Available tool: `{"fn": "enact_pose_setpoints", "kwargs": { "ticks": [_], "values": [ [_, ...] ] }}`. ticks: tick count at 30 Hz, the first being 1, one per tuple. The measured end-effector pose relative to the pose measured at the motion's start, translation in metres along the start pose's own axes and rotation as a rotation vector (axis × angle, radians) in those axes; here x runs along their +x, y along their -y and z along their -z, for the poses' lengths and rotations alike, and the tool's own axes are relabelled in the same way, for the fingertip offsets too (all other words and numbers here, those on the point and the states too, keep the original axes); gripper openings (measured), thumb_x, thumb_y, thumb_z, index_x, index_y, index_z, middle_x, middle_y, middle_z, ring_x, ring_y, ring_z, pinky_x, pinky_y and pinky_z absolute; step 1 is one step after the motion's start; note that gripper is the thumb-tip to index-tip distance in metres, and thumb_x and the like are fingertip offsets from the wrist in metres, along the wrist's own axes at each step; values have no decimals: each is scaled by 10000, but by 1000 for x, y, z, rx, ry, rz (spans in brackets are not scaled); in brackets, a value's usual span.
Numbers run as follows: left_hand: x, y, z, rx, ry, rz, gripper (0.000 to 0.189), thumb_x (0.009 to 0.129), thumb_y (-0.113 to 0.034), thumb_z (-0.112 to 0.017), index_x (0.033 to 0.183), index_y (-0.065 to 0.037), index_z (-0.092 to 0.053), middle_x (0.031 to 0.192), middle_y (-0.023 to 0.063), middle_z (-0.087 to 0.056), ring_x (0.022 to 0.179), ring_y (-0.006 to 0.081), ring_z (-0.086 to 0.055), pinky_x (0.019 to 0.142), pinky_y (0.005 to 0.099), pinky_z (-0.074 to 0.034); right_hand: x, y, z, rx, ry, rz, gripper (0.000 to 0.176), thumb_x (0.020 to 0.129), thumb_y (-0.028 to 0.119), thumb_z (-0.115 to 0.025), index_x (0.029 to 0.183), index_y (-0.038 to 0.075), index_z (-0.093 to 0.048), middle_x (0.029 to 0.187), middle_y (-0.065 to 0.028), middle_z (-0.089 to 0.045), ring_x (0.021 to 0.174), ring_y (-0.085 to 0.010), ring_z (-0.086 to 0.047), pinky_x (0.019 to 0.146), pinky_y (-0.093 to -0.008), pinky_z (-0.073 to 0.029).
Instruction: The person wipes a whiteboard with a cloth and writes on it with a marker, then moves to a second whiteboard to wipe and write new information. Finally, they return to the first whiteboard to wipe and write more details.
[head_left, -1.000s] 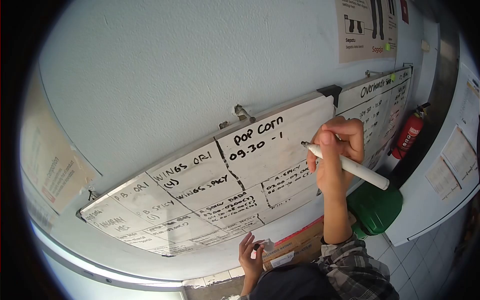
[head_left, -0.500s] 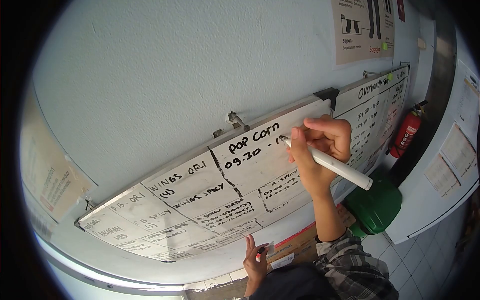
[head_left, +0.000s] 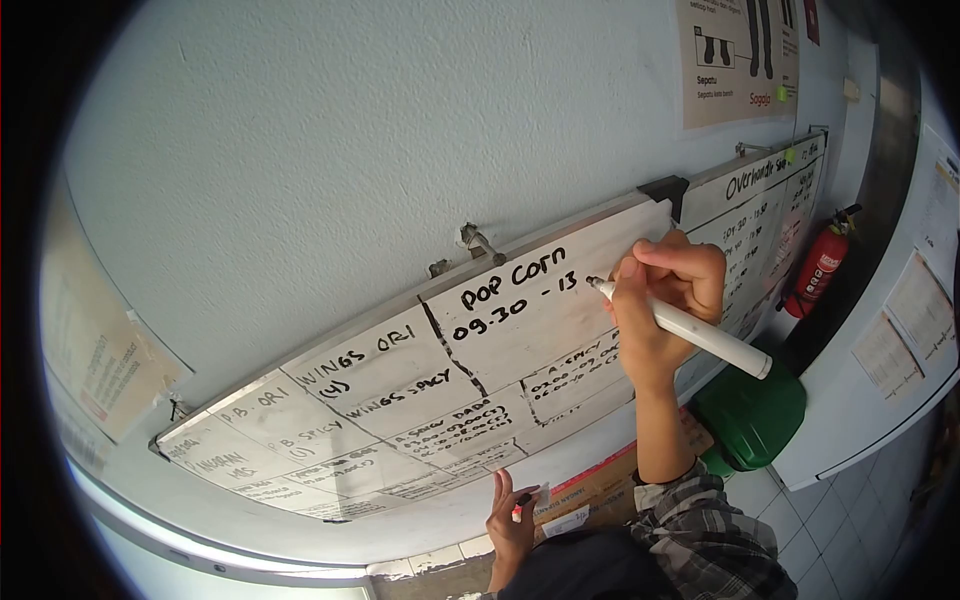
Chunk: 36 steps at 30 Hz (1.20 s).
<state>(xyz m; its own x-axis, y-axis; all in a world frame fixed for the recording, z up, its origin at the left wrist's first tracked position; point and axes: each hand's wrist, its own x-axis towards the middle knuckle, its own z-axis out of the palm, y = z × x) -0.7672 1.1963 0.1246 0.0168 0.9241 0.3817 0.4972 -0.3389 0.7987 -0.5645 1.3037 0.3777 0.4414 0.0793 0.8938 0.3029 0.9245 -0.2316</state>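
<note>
The right hand was clamped on a white marker, tip against the whiteboard just right of "13", barrel slanting down-right. The left hand, below the whiteboard, pinched a small white piece.

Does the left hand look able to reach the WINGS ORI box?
Probably yes: left hand is below the whiteboard, nothing between it and the WINGS ORI box; right hand with marker is clear.
</note>
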Motion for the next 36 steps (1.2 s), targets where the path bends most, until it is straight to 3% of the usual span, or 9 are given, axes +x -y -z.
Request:
{"fn": "enact_pose_setpoints", "kwargs": {
  "ticks": [5, 7, 10, 20, 22, 26, 29, 31, 36],
  "values": [
    [-2, 5, -4, -13, -4, 18, 172, 733, 7, -684, 897, -43, -673, 1272, 281, -445, 1247, 380, -389, 800, 350, -508, 1, -2, -1, -10, 15, 26, 309, 692, -181, -591, 910, 31, -533, 701, -8, -501, 557, -22, -455, 486, -138, -367],
    [-2, 5, -5, -10, -10, 13, 170, 733, 7, -685, 895, -41, -673, 1268, 284, -446, 1245, 379, -394, 793, 347, -511, 4, -1, -1, -48, 83, 136, 316, 701, -177, -595, 933, 25, -524, 709, -18, -511, 567, -30, -482, 490, -143, -387],
    [-2, 3, -4, -14, -15, 19, 167, 731, 6, -687, 891, -40, -674, 1263, 285, -450, 1240, 374, -402, 780, 337, -517, 0, -4, 4, 51, 13, 13, 333, 711, -179, -593, 969, 16, -510, 737, -35, -520, 572, -40, -500, 493, -156, -409],
    [-2, 3, -4, -9, -14, 38, 163, 727, 16, -688, 880, -40, -677, 1263, 277, -451, 1240, 355, -407, 763, 316, -523, 2, -3, 1, 13, 26, 39, 313, 720, -188, -587, 957, 2, -512, 770, -38, -511, 584, -43, -490, 515, -163, -432],
    [-2, 3, -3, -5, -15, 35, 164, 727, 16, -688, 880, -42, -678, 1263, 277, -452, 1240, 358, -407, 762, 315, -524, 3, -6, 4, -49, 40, 152, 300, 710, -194, -581, 933, 0, -528, 757, -25, -498, 576, -35, -466, 500, -155, -398],
    [-2, 6, -5, -8, -18, 23, 169, 728, 18, -687, 884, -47, -681, 1261, 279, -452, 1238, 366, -406, 763, 321, -524, 4, -5, 3, -2, 54, 115, 314, 693, -205, -565, 924, 8, -544, 740, -17, -490, 565, -26, -432, 481, -150, -346],
    [-1, -1, -3, -40, -11, 67, 172, 727, 18, -687, 885, -51, -681, 1260, 277, -455, 1236, 370, -407, 778, 333, -519, 5, -4, 2, 53, -124, 7, 313, 688, -203, -556, 910, 17, -556, 724, -12, -489, 563, -20, -416, 473, -148, -304],
    [1, -3, -3, -37, -8, 63, 176, 725, 21, -685, 885, -52, -681, 1259, 277, -456, 1235, 371, -408, 791, 339, -514, 8, -7, 11, -123, 84, 148, 294, 707, -192, -568, 912, 19, -550, 719, -19, -502, 563, -21, -442, 477, -148, -340],
    [-3, 9, -5, -9, -6, 9, 172, 748, 45, -652, 898, -39, -662, 1265, 274, -458, 1242, 340, -409, 748, 299, -510, 10, -5, 6, -38, -8, 81, 274, 730, -178, -580, 914, 22, -544, 720, -22, -513, 563, -25, -474, 471, -157, -388]
  ]
}}
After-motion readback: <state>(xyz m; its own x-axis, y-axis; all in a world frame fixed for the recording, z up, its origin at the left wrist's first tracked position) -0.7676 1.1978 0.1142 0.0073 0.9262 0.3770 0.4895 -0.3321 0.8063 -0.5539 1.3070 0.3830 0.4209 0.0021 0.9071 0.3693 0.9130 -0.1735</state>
